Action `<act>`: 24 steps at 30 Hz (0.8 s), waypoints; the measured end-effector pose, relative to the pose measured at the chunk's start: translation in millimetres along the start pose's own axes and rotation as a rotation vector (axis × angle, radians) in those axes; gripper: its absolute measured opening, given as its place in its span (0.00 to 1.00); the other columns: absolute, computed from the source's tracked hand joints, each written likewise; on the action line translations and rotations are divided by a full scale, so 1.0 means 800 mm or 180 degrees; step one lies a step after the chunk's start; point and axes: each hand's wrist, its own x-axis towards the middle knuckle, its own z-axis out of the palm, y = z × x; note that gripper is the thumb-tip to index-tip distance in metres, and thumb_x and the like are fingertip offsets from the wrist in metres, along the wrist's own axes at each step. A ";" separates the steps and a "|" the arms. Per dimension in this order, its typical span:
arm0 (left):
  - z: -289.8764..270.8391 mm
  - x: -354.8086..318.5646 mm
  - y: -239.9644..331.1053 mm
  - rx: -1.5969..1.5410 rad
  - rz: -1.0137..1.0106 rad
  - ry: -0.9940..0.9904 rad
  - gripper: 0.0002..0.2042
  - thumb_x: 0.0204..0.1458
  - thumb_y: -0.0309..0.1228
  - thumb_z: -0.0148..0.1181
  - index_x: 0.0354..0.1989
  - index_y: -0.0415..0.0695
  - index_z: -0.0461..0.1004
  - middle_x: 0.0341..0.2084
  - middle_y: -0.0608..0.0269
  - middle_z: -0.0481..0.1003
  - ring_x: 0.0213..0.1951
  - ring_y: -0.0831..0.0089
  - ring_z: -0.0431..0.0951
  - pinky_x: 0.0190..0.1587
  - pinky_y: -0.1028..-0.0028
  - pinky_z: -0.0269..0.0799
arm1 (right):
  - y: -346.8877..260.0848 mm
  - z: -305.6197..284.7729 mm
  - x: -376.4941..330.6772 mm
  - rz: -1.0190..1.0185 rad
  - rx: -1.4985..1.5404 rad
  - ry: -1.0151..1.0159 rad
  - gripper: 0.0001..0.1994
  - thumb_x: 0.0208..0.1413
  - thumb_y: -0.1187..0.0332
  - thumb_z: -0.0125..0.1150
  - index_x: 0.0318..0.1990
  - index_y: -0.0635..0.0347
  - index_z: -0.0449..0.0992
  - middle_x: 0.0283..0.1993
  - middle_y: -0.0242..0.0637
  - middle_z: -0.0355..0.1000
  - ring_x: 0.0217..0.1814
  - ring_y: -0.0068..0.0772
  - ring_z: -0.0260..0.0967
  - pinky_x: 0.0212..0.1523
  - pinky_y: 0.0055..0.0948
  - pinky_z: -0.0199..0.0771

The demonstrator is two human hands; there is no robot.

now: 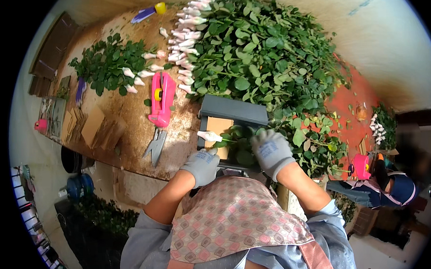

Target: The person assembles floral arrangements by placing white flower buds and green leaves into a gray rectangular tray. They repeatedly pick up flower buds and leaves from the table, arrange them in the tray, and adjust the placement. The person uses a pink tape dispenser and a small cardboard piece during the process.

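A dark grey box frame [233, 109] stands at the table's front edge, with a sheet of tan cardboard [220, 126] inside. Across the cardboard lies a rose with a pale pink, sleeved bud [209, 136], its head to the left and leafy stem to the right. My left hand [202, 166], in a grey glove, has its fingers closed at the cardboard's near edge below the bud. Over the frame's right side, my gloved right hand [272, 152] is closed around the leafy stem; the leaves partly hide its fingertips.
A large rose pile [265, 52] fills the back, sleeved buds facing left. A smaller bunch [111, 64] lies at left. Near the frame are a pink tape dispenser [162, 101] and grey-bladed shears [155, 147]. Cardboard pieces [94, 127] lie front left. Another person [390, 187] is at far right.
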 end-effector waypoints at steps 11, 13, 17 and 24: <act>-0.063 -0.008 -0.026 -0.1453 0.0222 -0.0435 0.17 0.59 0.35 0.57 0.53 0.41 0.77 0.49 0.49 0.79 0.47 0.51 0.81 0.51 0.57 0.76 | -0.052 0.060 0.080 -0.1283 0.1575 -0.0015 0.17 0.60 0.71 0.51 0.56 0.57 0.71 0.44 0.45 0.77 0.45 0.46 0.79 0.39 0.42 0.79; -0.067 -0.015 -0.054 -0.1892 0.0291 0.0280 0.11 0.59 0.30 0.58 0.47 0.44 0.80 0.41 0.53 0.81 0.41 0.58 0.82 0.44 0.65 0.76 | -0.046 0.061 0.080 -0.1521 0.1748 -0.0214 0.16 0.59 0.72 0.51 0.56 0.57 0.72 0.44 0.46 0.77 0.45 0.48 0.79 0.41 0.43 0.78; -0.064 0.006 -0.078 -0.1375 0.0045 0.0185 0.12 0.56 0.35 0.63 0.44 0.43 0.81 0.37 0.53 0.79 0.39 0.55 0.80 0.43 0.62 0.75 | -0.049 0.054 0.083 -0.1604 0.1840 -0.0226 0.15 0.59 0.72 0.51 0.53 0.58 0.72 0.44 0.47 0.77 0.44 0.49 0.78 0.41 0.43 0.78; -0.048 0.031 -0.094 -0.0454 0.0260 -0.0469 0.09 0.53 0.38 0.64 0.32 0.45 0.79 0.34 0.56 0.78 0.38 0.52 0.78 0.43 0.55 0.73 | -0.050 0.070 0.087 -0.1686 0.1929 -0.0330 0.14 0.62 0.73 0.46 0.54 0.64 0.70 0.44 0.48 0.77 0.43 0.50 0.79 0.40 0.42 0.79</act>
